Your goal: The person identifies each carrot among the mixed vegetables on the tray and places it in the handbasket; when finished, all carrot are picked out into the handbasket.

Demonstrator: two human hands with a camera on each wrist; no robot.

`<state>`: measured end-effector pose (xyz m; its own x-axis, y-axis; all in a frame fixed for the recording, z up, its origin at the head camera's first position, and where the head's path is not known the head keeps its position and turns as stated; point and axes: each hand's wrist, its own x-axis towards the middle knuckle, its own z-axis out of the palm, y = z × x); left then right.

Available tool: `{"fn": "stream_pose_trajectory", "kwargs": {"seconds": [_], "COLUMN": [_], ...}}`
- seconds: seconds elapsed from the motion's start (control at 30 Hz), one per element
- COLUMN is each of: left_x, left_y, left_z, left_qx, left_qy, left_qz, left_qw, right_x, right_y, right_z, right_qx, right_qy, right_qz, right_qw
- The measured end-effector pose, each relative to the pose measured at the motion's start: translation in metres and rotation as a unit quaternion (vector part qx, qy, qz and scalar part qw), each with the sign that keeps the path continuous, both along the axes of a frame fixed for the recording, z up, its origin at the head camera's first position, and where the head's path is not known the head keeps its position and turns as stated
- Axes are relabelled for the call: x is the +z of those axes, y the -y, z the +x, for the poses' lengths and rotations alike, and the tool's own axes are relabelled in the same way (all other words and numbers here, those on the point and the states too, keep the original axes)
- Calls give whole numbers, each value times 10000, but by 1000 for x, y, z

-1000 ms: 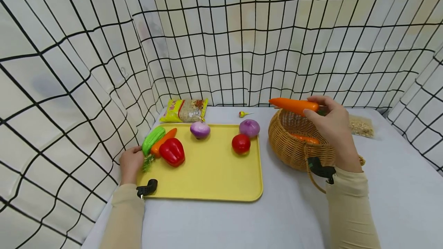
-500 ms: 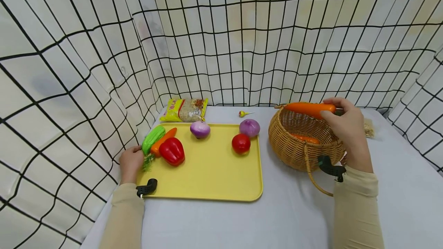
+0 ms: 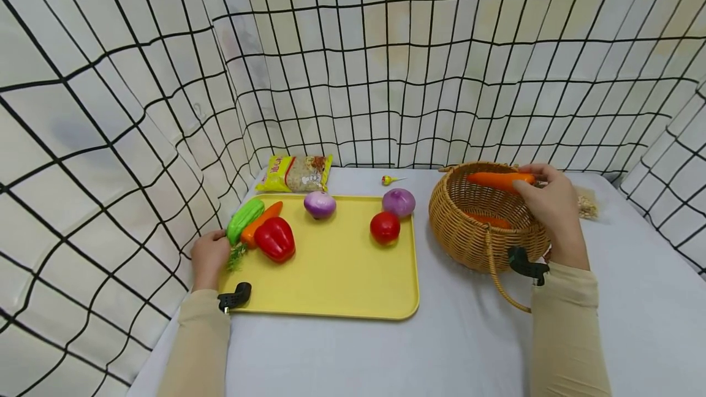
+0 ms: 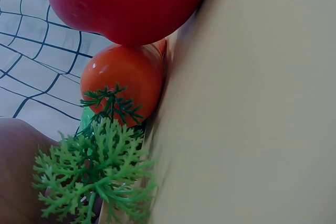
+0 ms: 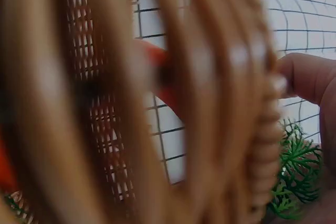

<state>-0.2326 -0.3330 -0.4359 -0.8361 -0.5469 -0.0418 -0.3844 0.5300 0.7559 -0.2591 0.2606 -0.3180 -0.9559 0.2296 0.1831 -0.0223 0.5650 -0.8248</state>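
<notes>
My right hand (image 3: 551, 201) pinches an orange carrot (image 3: 496, 181) at its leafy end, inside the mouth of a wicker basket (image 3: 460, 234). The carrot lies nearly level, its tip pointing left. Another orange carrot (image 3: 488, 220) lies lower in the basket. Through the basket's weave, the right wrist view catches orange, with green leaves (image 5: 296, 163) beside the hand. My left hand (image 3: 211, 257) is at the left rim of a yellow tray (image 3: 331, 280), next to a green ridged vegetable (image 3: 244, 220); its fingertips are hidden. A carrot (image 3: 261, 225) and a red bell pepper (image 3: 274, 239) lie beside it.
Farther along the tray are a purple-white onion (image 3: 320, 204), a purple onion (image 3: 399, 202) and a red tomato (image 3: 385, 228). Behind it lie a yellow packet (image 3: 295, 174) and a small lollipop (image 3: 390, 181). A clear bag (image 3: 587, 203) sits right of the basket. Black netting (image 3: 364, 78) rises behind.
My right hand has moved right and then down, lowering the carrot from above the basket's rim into its mouth. The left hand and the tray have stayed put.
</notes>
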Motion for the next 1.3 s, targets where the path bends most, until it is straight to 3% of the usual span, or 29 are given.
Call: {"fn": "stream_pose_trajectory", "kwargs": {"seconds": [0.27,0.47,0.87,1.13,1.3], "left_x": [1,1,0,-2,-1], "left_y": [-2,0,-2,-1,-1], "left_z": [0,0,-1,-2,-2], "left_qx": [20,26,70,52,47], "left_qy": [-12,20,-71,-98,-63], "left_qz": [84,120,70,2,23], "left_qw": [10000,9999,9999,9999,10000], "right_x": [-5,-7,-11,-12,-12], "right_y": [-3,-2,13,13,13], "right_z": [-4,-5,-11,-12,-11], "right_qx": [101,590,1104,1762,1875], "right_qy": [175,153,399,819,830], "right_qz": [210,645,1561,1598,1685], "right_qw": [9996,9961,9807,9678,9641]}}
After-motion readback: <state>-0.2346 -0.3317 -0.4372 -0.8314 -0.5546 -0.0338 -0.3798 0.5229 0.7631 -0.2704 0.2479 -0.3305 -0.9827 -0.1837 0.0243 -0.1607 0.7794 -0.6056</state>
